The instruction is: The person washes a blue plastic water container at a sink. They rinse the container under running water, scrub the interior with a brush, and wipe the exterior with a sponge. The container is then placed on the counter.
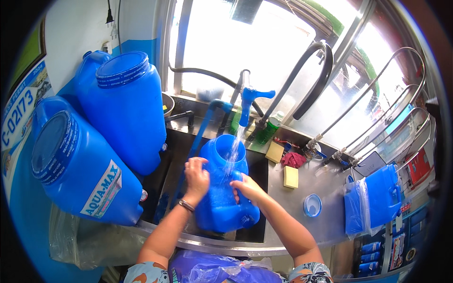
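Observation:
A blue plastic water jug point(216, 212) without a lid is tilted in the dark sink basin point(253, 177). Water runs from the blue lever tap point(247, 102) onto its wide mouth and shoulder. My right hand point(247, 191) is closed round the jug's handle. Against the jug's left side, near the neck, rests my left hand point(196, 178), its fingers partly bent; a bracelet is on that wrist. A blue pipe point(202, 129) stands behind my left hand.
Two large lidded blue containers point(127, 106) point(95, 169) stand at the left. On the steel counter point(279, 226) are yellow sponges point(291, 177), a red cloth point(293, 160), a round blue-rimmed lid point(313, 205) and a blue jug in plastic wrap point(378, 201). A green bottle point(268, 131) stands behind the sink.

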A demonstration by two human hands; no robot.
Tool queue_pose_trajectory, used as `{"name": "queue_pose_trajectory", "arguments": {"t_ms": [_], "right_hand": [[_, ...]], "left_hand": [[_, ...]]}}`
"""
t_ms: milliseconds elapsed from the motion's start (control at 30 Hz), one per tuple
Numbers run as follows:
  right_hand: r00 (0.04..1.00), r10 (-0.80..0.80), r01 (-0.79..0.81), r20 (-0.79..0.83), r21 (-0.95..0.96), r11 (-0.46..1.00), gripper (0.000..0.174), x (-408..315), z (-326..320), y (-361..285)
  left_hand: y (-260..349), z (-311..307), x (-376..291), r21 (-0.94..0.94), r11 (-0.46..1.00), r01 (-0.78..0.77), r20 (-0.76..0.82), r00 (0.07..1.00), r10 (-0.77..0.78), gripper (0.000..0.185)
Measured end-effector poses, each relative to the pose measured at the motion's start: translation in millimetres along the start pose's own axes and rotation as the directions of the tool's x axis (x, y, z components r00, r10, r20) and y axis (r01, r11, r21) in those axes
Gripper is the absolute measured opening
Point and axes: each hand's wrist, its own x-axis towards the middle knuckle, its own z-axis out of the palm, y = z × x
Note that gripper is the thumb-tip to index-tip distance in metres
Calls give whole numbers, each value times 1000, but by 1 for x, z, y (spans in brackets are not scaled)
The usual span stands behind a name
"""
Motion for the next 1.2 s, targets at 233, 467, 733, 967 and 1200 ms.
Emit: {"name": "queue_pose_trajectory", "arguments": {"t_ms": [233,467,733,967,1200], "right_hand": [[980,-176,189,88,-165,968,32,-76,-9,2],[918,-305,229,-255,-288,930,39,-193,-96,-22],[781,-373,398,-500,-62,915,38,-239,-138,45],[721,-391,469,-572,-12,883,39,-241,-117,101],[685,-333,463,-648,35,886,34,-241,-134,129]], "left_hand": [[-136,8,6,-43,869,493,356,820,-448,36],[-80,4,-24,-188,895,405,382,869,-314,33],[34,14,37,125,990,-64,395,918,9,25],[39,55,68,397,916,-55,413,902,-125,20],[50,66,61,-110,990,84,271,961,-52,10]]}}
